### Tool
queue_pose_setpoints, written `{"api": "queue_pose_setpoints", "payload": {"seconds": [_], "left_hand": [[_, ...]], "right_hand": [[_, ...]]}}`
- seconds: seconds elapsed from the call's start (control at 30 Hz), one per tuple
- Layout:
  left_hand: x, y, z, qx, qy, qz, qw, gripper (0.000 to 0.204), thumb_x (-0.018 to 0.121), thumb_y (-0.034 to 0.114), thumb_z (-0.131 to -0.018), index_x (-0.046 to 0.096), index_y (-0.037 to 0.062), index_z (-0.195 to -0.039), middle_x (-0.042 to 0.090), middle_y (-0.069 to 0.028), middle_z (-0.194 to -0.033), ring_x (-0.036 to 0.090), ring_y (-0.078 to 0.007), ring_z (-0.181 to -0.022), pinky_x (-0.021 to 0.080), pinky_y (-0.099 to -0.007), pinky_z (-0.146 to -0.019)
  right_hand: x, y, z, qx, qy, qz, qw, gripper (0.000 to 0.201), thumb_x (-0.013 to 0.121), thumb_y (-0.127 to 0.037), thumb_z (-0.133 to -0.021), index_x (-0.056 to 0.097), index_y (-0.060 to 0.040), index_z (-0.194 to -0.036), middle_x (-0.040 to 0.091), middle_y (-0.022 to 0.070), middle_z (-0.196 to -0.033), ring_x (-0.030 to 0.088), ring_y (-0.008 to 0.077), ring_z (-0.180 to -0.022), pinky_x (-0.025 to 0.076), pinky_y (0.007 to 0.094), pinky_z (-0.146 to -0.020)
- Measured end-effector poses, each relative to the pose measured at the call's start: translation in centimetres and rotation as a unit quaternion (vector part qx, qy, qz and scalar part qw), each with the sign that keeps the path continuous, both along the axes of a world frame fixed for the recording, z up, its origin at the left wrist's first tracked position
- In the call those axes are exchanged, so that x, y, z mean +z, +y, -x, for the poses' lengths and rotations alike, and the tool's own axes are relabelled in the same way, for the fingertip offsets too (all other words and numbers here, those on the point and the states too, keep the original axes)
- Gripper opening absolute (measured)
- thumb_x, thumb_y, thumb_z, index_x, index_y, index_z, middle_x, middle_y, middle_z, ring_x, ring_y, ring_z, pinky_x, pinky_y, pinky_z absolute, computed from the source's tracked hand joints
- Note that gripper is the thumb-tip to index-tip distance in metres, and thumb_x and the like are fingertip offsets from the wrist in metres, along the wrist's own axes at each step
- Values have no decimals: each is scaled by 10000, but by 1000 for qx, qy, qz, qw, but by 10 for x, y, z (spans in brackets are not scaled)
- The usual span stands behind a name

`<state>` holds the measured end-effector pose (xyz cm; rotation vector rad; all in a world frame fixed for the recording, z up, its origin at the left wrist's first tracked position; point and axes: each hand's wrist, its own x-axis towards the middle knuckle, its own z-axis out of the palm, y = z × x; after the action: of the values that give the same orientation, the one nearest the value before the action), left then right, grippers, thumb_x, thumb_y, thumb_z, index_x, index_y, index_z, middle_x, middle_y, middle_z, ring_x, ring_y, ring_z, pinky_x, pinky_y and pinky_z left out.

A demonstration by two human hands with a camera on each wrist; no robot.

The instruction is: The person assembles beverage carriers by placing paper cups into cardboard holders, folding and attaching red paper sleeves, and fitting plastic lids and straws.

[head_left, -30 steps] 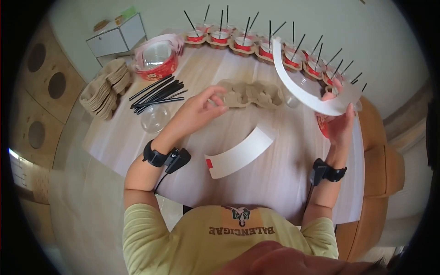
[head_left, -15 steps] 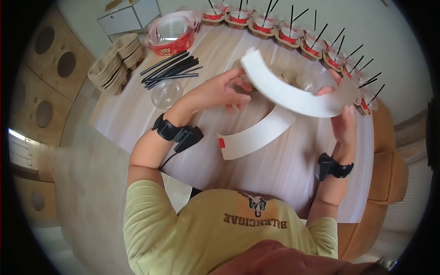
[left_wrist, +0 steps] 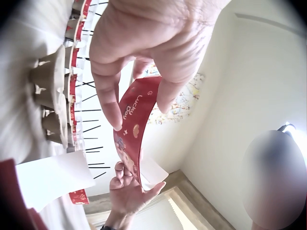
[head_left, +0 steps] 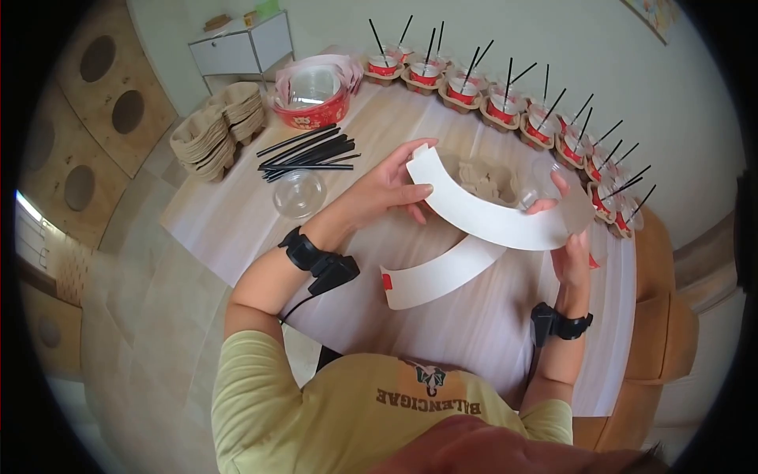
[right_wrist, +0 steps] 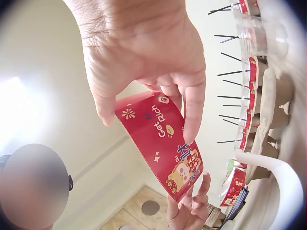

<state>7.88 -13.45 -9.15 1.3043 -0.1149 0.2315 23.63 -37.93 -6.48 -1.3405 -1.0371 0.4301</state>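
A curved cup sleeve (head_left: 489,217), flat and opened out, spans the space between both hands above the table. Its white side shows in the head view; the wrist views show its red printed side (right_wrist: 160,139). My left hand (head_left: 387,189) pinches one end between thumb and fingers. At the other end my right hand (head_left: 575,257) grips it, thumb on the near side and fingertips over the far edge. Under it lies a second white sleeve (head_left: 442,276) with a red tab. A pulp cup carrier (head_left: 482,178) and a clear cup (head_left: 539,180) are partly hidden behind the held sleeve.
Black straws (head_left: 312,150) and a clear cup (head_left: 300,194) lie left of my left hand. Stacked pulp carriers (head_left: 205,146) and a red tub (head_left: 312,114) stand farther back. Carriers with red-sleeved cups and straws (head_left: 499,107) line the far edge.
My left hand has come from beside the pulp carrier to the sleeve's free end and now pinches it. The sleeve, earlier held only by the right hand, has swung lower and nearer.
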Motion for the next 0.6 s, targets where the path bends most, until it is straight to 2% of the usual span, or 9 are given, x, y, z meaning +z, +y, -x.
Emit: {"api": "queue_pose_setpoints", "payload": {"seconds": [0.13, 0.2, 0.27, 0.3, 0.37, 0.47, 0.6], "left_hand": [[2, 0, 3, -5, -15, 36, 999, 711, 623, 231, -781, 191, 100, -1329, 448, -123, -1199, 529, -208, -1002, 531, -319, -673], [4, 0, 3, -55, -22, 85, 995, 580, 570, 193, -822, 245, 112, -1295, 427, -108, -1188, 507, -194, -993, 519, -321, -728], [4, -1, 3, -53, -23, 77, 995, 566, 565, 193, -825, 253, 110, -1290, 429, -106, -1187, 508, -192, -992, 516, -323, -735], [4, -2, 2, -51, -26, 71, 996, 552, 561, 192, -828, 261, 109, -1284, 430, -104, -1186, 509, -191, -991, 513, -324, -742], [4, -2, 1, -46, -31, 73, 996, 548, 558, 187, -829, 262, 106, -1283, 429, -104, -1188, 509, -189, -992, 513, -323, -743], [1, -4, 0, -23, -37, 64, 997, 544, 557, 181, -829, 266, 97, -1282, 430, -103, -1179, 510, -184, -989, 511, -320, -745], [-5, -2, -3, -6, -60, 56, 997, 536, 552, 168, -833, 269, 88, -1281, 442, -96, -1126, 530, -174, -950, 510, -313, -745]], "right_hand": [[-4, 2, -1, 7, 31, 5, 999, 1002, 598, -617, -628, 233, 18, -1312, 570, 82, -942, 548, 160, -899, 415, 275, -790], [-5, 3, -2, 7, 37, 2, 999, 999, 592, -618, -630, 232, 15, -1313, 569, 84, -949, 550, 161, -897, 419, 273, -788], [-9, 4, -3, 9, 61, -43, 997, 908, 550, -579, -705, 226, 9, -1315, 563, 97, -978, 555, 168, -894, 425, 272, -798], [-11, 5, -4, 8, 60, -45, 997, 908, 550, -579, -705, 226, 9, -1315, 563, 97, -978, 555, 168, -894, 425, 272, -798], [-16, 7, -4, 9, 156, -86, 984, 765, 484, -501, -804, 221, 4, -1315, 553, 119, -1025, 561, 197, -925, 441, 290, -821], [-26, 12, -9, 46, 214, -92, 971, 669, 430, -446, -860, 223, 5, -1309, 536, 154, -1077, 549, 246, -985, 451, 336, -855], [-30, 18, -4, 62, 286, -83, 953, 642, 408, -434, -873, 228, 10, -1301, 516, 185, -1110, 530, 290, -1024, 447, 382, -878]]}}
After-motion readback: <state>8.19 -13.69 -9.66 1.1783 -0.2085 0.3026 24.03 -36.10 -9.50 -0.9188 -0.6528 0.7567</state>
